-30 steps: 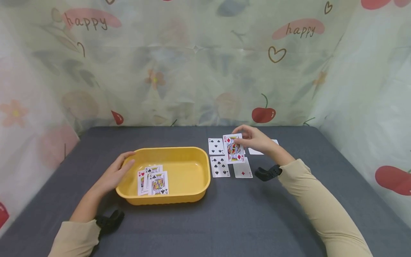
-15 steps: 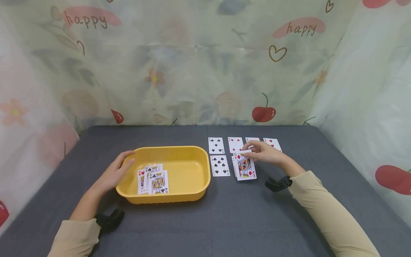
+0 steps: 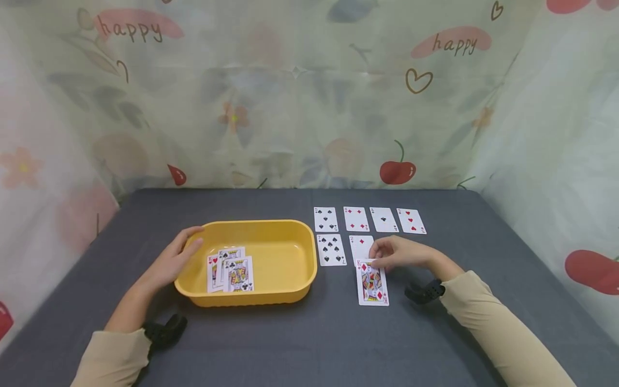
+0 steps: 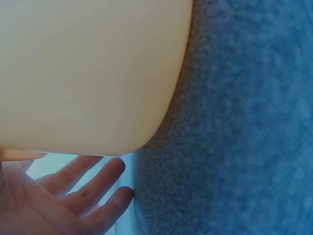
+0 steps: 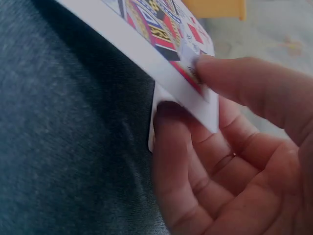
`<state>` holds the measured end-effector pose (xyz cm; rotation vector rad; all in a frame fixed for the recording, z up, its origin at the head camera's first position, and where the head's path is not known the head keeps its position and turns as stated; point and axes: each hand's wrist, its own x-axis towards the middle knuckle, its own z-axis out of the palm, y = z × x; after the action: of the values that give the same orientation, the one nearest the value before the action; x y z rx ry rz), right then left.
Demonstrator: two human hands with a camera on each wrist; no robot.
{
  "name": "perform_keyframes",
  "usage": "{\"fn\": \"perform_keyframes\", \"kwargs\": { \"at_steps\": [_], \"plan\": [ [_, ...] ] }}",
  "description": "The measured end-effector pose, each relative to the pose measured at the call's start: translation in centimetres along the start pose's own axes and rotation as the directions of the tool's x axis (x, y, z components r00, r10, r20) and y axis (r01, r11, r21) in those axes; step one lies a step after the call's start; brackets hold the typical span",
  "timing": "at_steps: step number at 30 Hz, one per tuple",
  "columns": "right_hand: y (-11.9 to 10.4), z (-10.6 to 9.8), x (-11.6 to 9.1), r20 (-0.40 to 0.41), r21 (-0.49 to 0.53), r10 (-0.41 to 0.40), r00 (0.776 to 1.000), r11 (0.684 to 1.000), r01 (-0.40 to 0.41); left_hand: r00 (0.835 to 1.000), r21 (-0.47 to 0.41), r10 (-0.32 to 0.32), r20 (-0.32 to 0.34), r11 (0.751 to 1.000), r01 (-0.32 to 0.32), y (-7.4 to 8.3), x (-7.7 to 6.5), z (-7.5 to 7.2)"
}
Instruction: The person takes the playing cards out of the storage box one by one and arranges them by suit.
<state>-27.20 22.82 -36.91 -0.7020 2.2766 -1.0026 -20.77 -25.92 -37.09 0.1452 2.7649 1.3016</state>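
Between thumb and fingers my right hand (image 3: 403, 252) pinches a king of diamonds (image 3: 372, 286) by its upper edge. In the head view this card overlaps the lower part of a two of diamonds (image 3: 360, 244). The right wrist view shows it tilted, with the thumb (image 5: 254, 81) on its face and fingers behind. My left hand (image 3: 169, 263) rests at the left end of a yellow tray (image 3: 242, 301), fingers loosely extended and spread beside its wall in the left wrist view. Inside the tray lie three kings, the king of clubs (image 3: 239, 275) on top.
A back row holds a five of spades (image 3: 325, 219), a four of diamonds (image 3: 356, 219), an ace of clubs (image 3: 384, 220) and a three of hearts (image 3: 411, 220). A seven of spades (image 3: 331, 250) lies beside the tray. Dark cloth (image 3: 309, 349) covers the table; a printed curtain (image 3: 290, 107) stands behind.
My right hand has brought the king of diamonds toward the front and slightly right, uncovering the back-row cards and part of the two of diamonds. My left hand and the tray stay put.
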Motion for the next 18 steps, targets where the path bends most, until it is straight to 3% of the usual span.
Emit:
{"fn": "perform_keyframes", "kwargs": {
  "at_steps": [10, 18],
  "plan": [
    [-0.41, 0.76, -0.16, 0.008, -0.099, -0.011, 1.000, 0.995, 0.012, 1.000, -0.017, 0.012, 0.006, 1.000, -0.012, -0.08, 0.00, -0.05],
    [-0.61, 0.72, -0.12, -0.048, -0.123, -0.019, 0.999, 0.992, 0.013, 1.000, -0.011, 0.017, 0.005, 1.000, -0.017, -0.10, 0.01, -0.09]
  ]
}}
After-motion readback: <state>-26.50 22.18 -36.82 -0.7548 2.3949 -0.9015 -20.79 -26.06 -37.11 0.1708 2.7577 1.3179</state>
